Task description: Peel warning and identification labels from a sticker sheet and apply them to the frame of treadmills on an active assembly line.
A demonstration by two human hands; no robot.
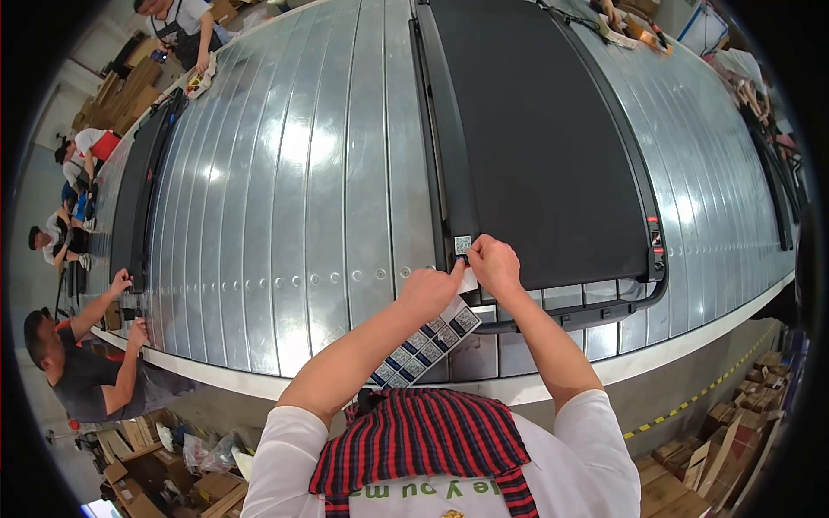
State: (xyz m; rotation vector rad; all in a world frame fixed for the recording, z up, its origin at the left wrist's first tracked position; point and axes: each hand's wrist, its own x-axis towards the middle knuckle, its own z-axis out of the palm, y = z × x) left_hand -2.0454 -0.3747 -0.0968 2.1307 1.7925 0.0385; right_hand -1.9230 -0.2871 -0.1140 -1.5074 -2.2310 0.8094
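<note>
A treadmill (544, 138) with a black belt and dark side rails lies in front of me on the metal-slat surface. On the near end of its left rail is a small square code label (463, 244). My left hand (430, 292) is closed, its fingertips at the label's lower edge. My right hand (496, 264) pinches at the label's lower right corner. Between my hands shows a bit of white paper (469, 281); what joins it is hidden. A sheet of blue-and-white code labels (425, 352) lies partly under my left forearm.
Slatted metal surface (294, 198) runs wide to both sides. Another dark treadmill (138, 198) lies at the left, where a co-worker (86, 358) has both hands on its near end. More people stand along the far left and right edges. Cardboard boxes (768, 380) fill the lower right floor.
</note>
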